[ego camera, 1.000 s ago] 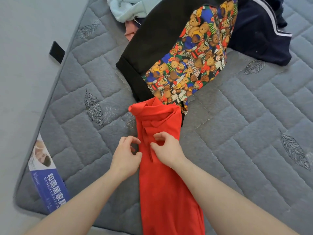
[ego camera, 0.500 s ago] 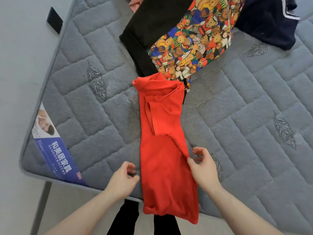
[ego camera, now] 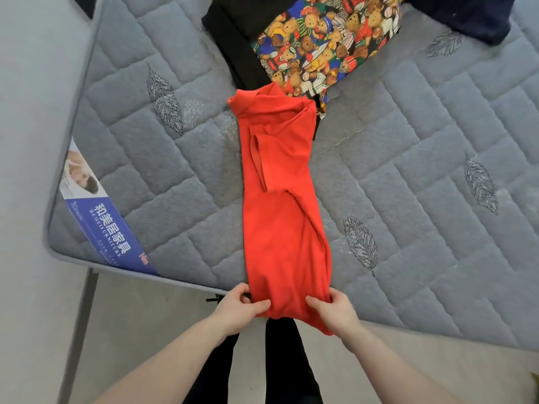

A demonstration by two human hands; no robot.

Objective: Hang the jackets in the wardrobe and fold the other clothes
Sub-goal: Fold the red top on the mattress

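A red shirt (ego camera: 280,205), folded into a long narrow strip, lies on the grey quilted mattress (ego camera: 408,158) with its collar at the far end. Its hem hangs just over the near mattress edge. My left hand (ego camera: 239,309) pinches the hem's left corner, thumb on top. My right hand (ego camera: 335,310) grips the hem's right corner the same way. Beyond the collar lies a black jacket with a teddy-bear print lining (ego camera: 318,45).
A dark navy garment (ego camera: 466,16) lies at the far right of the mattress. A blue and white label (ego camera: 102,217) sits on the near left corner. Grey floor runs to the left, and a metal bed leg (ego camera: 77,330) stands below the corner.
Both hands moved from the shirt's chest down along its sides to the hem and took hold of its two corners. The view shifted back toward the mattress edge.
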